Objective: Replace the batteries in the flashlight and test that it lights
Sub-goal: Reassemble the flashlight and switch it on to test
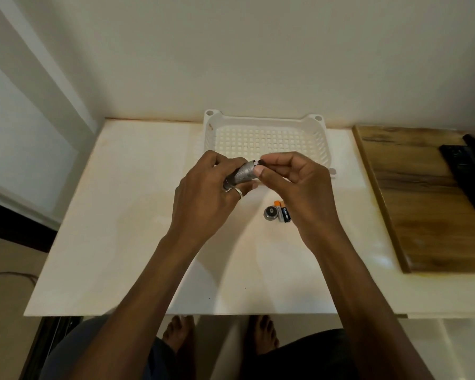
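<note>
My left hand (206, 187) grips a silver knurled flashlight body (243, 173) above the white table, its open end tilted up to the right. My right hand (291, 182) pinches a small dark piece (261, 162), likely a battery or holder, right at that open end. On the table under my right hand lie the flashlight's round end cap (271, 213) and two batteries (283, 212) with orange and black ends, side by side. My palm hides part of the batteries.
A white perforated plastic basket (266, 124) stands against the wall just beyond my hands. To the right lies a wooden board (422, 204) with a black object (469, 171) on it. The table's front edge is near my knees.
</note>
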`<state>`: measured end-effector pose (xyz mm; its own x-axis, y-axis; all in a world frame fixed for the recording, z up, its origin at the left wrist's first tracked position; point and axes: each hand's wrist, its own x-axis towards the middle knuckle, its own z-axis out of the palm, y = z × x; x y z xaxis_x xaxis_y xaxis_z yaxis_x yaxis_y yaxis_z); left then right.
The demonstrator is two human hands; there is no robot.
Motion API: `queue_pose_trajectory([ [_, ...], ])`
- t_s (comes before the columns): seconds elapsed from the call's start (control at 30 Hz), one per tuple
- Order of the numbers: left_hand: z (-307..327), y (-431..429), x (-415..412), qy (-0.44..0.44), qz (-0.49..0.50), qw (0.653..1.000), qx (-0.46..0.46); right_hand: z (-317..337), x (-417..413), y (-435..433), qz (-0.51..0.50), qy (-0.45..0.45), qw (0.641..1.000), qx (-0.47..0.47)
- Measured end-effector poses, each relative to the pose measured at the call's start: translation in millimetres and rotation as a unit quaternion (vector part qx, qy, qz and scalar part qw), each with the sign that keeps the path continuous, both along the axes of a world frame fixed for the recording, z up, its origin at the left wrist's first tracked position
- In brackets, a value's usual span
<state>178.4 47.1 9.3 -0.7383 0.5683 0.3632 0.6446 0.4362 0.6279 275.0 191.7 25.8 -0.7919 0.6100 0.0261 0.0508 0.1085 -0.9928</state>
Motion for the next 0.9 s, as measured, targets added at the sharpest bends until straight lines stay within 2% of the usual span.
queue_pose_trajectory([
  [0.1,-1.0,-0.9,-1.5,-0.002,0.004,1.000,0.006,-1.8,1.4,10.3,-0.012,-0.028,0.998,0.051],
  [0.13,-1.6,-1.7,-2.7,-0.005,0.011,1.000,0.009,-2.4,3.1,17.8,-0.021,-0.060,0.993,0.095],
  [0.23,-3.0,-3.7,-6.3,-0.011,0.025,0.999,0.021,-8.8,12.0,32.0,0.010,-0.207,0.952,0.226],
  [0.3,-3.5,-3.5,-7.6,-0.009,0.028,0.999,0.024,-16.3,14.7,32.6,0.046,-0.258,0.926,0.271],
  [0.5,-3.4,-3.9,-9.2,-0.015,0.027,0.999,0.028,-28.3,13.3,25.5,0.114,-0.325,0.873,0.346],
  [0.67,-3.0,-4.8,-10.4,-0.019,0.019,0.999,0.034,-32.7,7.6,18.4,0.154,-0.343,0.834,0.403],
  [0.7,-2.7,-4.6,-10.4,-0.021,0.018,0.999,0.035,-32.9,7.3,17.0,0.150,-0.331,0.841,0.401],
  [0.77,-2.0,-5.0,-11.0,-0.028,0.015,0.999,0.036,-29.0,7.0,14.7,0.108,-0.276,0.888,0.351],
  [0.83,-1.6,-5.9,-11.4,-0.038,0.006,0.998,0.040,-19.6,7.0,13.2,0.056,-0.208,0.944,0.249],
  [0.9,-1.7,-5.8,-11.1,-0.046,-0.009,0.998,0.041,-9.8,6.1,14.3,0.033,-0.126,0.986,0.099],
])
